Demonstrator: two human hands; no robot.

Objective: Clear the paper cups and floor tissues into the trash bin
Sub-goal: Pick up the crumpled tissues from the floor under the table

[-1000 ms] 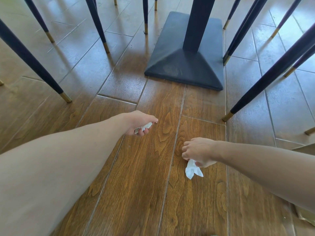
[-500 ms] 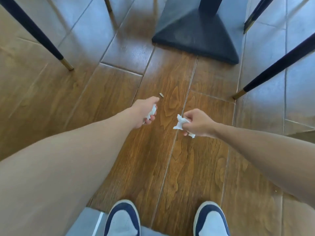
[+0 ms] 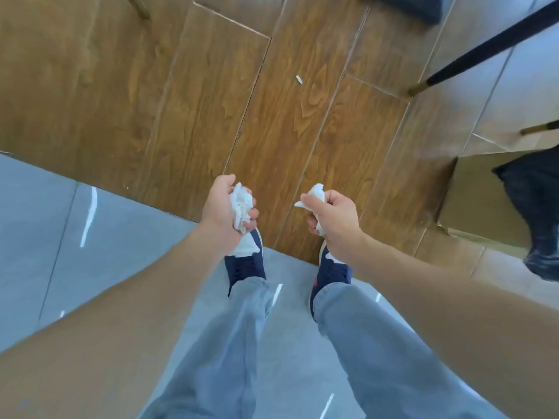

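My left hand (image 3: 223,211) is closed around a crumpled white tissue (image 3: 241,205) that shows between palm and fingers. A second white tissue (image 3: 314,193) sticks out of the top of my right hand (image 3: 332,214), which is closed on it. Both hands are held at waist height above my navy shoes, a short gap between them. A tiny white scrap (image 3: 299,79) lies on the wood floor ahead. No cups or trash bin are in view.
A dark chair leg with a brass tip (image 3: 472,60) slants in at the upper right, and the corner of the black table base (image 3: 423,9) shows at the top. A gold-coloured box with a black bag (image 3: 538,213) stands at the right. Grey tiles (image 3: 75,237) lie underfoot.
My right hand picked the tissue up off the floor. Both hands drew back toward my body as I straightened up, and the view tilted down onto my legs and shoes.
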